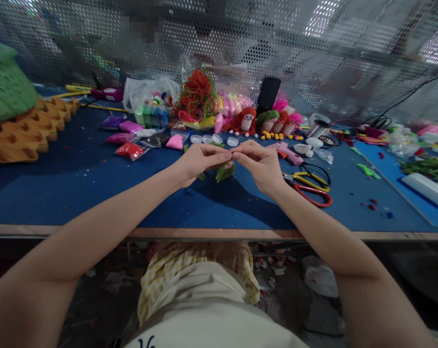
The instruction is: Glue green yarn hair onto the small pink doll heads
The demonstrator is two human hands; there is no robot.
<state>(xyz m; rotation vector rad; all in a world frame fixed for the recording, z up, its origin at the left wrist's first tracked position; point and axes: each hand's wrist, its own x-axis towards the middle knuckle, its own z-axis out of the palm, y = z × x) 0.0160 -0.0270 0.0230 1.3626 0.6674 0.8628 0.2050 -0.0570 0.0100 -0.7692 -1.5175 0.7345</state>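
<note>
My left hand [200, 163] and my right hand [260, 164] meet fingertip to fingertip above the blue table. Green yarn [224, 173] hangs below the pinched fingers, and some green strands show under my left palm. Both hands are closed around this yarn; the exact point of the grip is too small to make out. Just right of my right hand lie red-handled scissors [313, 194] and yellow-handled pliers [311, 181]. A pink glue gun [289, 153] rests behind my right hand. Small clear round lids [232, 141] lie behind the fingers.
Yarn dolls [246, 121], a tangle of red and green yarn [198, 94] and a dark phone [269, 94] stand at the back. Small coloured bags [131, 150] lie left of centre. A green basket [8, 87] sits on egg trays [41, 126] at far left.
</note>
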